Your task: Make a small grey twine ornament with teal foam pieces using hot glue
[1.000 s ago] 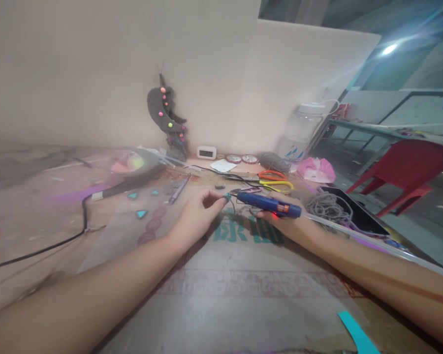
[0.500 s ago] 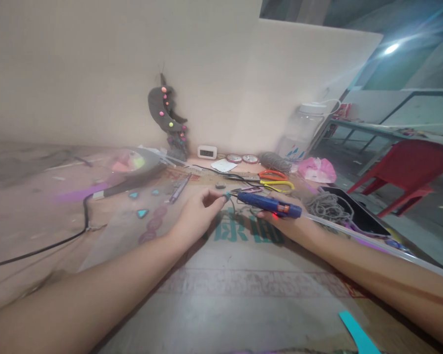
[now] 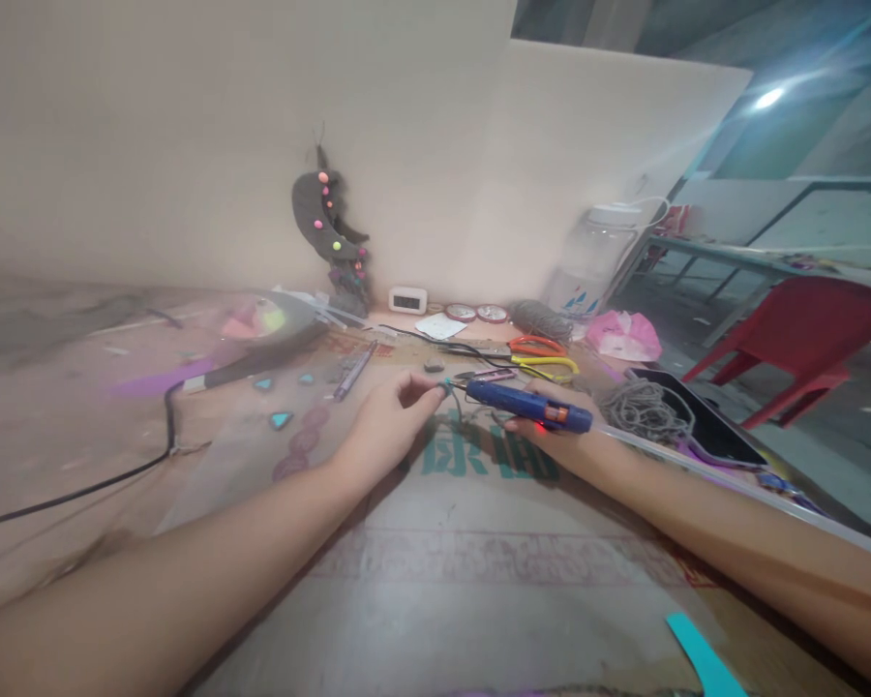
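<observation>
In my right hand (image 3: 544,426) is a blue glue gun (image 3: 528,405), with a red light glowing on it and a long clear glue stick (image 3: 697,469) running out of its back. My left hand (image 3: 401,411) pinches a small turquoise piece (image 3: 446,385) with a grey cord (image 3: 458,411) hanging from it. The gun's nozzle points at that piece, at or very near it. Left of my hands lie small turquoise triangles with dark edges, one of them (image 3: 281,420) closest to my left forearm.
Behind my hands lie orange-handled scissors (image 3: 537,347), yellow-handled pliers (image 3: 552,366), a pen (image 3: 355,370) and a white clock (image 3: 407,300). On the right, grey cord (image 3: 645,411) sits on a dark tray (image 3: 726,426). A water bottle (image 3: 595,257) stands behind. A turquoise strip (image 3: 701,653) lies in front.
Almost nothing differs. The glue gun has shifted very slightly, and both hands keep their places.
</observation>
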The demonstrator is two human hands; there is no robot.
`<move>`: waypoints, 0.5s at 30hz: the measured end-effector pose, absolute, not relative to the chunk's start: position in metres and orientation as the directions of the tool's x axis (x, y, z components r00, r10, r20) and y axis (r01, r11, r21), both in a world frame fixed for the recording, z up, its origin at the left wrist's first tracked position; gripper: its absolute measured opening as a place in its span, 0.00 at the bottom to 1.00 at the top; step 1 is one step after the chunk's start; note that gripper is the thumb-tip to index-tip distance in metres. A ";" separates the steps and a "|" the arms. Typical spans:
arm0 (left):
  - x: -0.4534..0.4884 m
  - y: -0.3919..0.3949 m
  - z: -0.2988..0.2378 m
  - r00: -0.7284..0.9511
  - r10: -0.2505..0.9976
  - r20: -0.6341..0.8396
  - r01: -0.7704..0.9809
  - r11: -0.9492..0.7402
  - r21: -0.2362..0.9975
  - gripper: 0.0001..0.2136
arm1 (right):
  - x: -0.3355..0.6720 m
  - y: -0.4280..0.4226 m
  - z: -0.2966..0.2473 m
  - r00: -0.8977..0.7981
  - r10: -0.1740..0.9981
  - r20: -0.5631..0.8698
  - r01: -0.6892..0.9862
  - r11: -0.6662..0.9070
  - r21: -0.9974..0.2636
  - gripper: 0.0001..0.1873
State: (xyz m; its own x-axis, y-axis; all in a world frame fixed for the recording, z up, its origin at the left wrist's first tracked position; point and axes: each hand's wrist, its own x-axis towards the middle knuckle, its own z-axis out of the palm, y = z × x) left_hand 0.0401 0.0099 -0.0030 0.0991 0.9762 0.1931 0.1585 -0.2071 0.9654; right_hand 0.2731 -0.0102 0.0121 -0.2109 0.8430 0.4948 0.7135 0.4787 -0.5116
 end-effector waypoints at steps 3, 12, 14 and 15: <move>0.040 0.010 -0.003 0.096 0.976 0.197 0.154 -0.210 0.966 0.07 | 0.274 -0.009 0.011 -0.219 0.842 0.493 0.711 0.484 -0.510 0.13; 0.039 0.010 -0.002 0.102 0.979 0.179 0.162 -0.194 0.967 0.07 | 0.271 -0.013 0.014 -0.191 0.864 0.466 0.680 0.459 -0.571 0.11; 0.039 0.011 -0.003 0.103 0.978 0.180 0.154 -0.195 0.969 0.07 | 0.270 -0.011 0.014 -0.163 0.871 0.463 0.647 0.448 -0.616 0.11; 0.039 0.011 -0.004 0.102 0.978 0.182 0.149 -0.196 0.969 0.08 | 0.270 -0.010 0.014 -0.149 0.876 0.460 0.637 0.440 -0.633 0.11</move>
State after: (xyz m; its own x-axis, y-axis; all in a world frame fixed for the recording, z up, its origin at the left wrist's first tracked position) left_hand 0.0394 0.0111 -0.0037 0.1022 0.9781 0.1815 0.1491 -0.1955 0.9693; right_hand 0.2705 -0.0103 0.0139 -0.1486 0.8756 0.4595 0.6366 0.4403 -0.6332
